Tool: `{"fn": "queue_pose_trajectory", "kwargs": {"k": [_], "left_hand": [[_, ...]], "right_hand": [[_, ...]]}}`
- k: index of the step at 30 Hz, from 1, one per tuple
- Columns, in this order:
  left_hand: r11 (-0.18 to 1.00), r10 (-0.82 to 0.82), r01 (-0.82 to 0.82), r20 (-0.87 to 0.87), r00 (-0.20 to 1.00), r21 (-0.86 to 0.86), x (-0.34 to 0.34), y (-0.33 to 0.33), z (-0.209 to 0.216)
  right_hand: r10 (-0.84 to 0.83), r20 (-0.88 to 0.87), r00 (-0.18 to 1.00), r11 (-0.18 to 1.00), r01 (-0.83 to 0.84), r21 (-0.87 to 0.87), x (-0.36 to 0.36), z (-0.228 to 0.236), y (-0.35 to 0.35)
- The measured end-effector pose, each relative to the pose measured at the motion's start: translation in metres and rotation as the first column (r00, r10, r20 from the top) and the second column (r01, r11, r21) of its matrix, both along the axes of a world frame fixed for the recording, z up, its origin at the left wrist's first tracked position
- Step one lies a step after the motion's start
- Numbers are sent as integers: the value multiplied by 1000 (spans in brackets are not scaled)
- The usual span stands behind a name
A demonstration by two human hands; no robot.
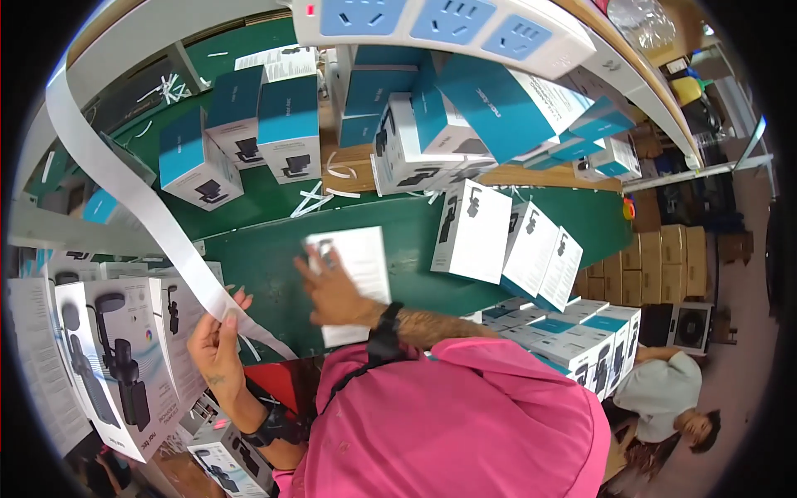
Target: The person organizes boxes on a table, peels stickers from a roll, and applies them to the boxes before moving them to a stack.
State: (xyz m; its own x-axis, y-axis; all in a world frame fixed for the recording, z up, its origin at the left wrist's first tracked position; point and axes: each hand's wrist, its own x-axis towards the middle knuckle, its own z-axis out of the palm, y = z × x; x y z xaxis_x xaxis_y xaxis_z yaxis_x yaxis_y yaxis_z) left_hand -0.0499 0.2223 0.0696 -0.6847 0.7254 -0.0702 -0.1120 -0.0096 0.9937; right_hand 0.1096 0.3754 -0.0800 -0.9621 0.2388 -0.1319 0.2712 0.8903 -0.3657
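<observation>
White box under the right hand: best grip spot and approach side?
The white box lies flat on the green table, with the right hand pressing its near-left part. Probably grip across the long side edges at the bare far half, coming from above; the flat top gives nothing to pinch.

Two hands in shot, one left hand (217,347) and one right hand (332,290); one long white paper strip (124,183), one white box (353,278) flat on the green belt, three white boxes (506,245) leaning together, three upright teal-topped boxes (241,137), and one power strip (440,25) with perhaps three blue sockets
</observation>
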Motion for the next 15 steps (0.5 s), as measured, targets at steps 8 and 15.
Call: {"fn": "queue_pose_trajectory", "kwargs": {"k": [8,15], "left_hand": [[999,-14,12,57,998,40,0,-1,2],[984,158,-165,84,984,75,-13,-37,8]], "right_hand": [[-295,13,956,944,289,159,129,-11,120],[-627,280,727,767,639,57,58,67,134]]}}
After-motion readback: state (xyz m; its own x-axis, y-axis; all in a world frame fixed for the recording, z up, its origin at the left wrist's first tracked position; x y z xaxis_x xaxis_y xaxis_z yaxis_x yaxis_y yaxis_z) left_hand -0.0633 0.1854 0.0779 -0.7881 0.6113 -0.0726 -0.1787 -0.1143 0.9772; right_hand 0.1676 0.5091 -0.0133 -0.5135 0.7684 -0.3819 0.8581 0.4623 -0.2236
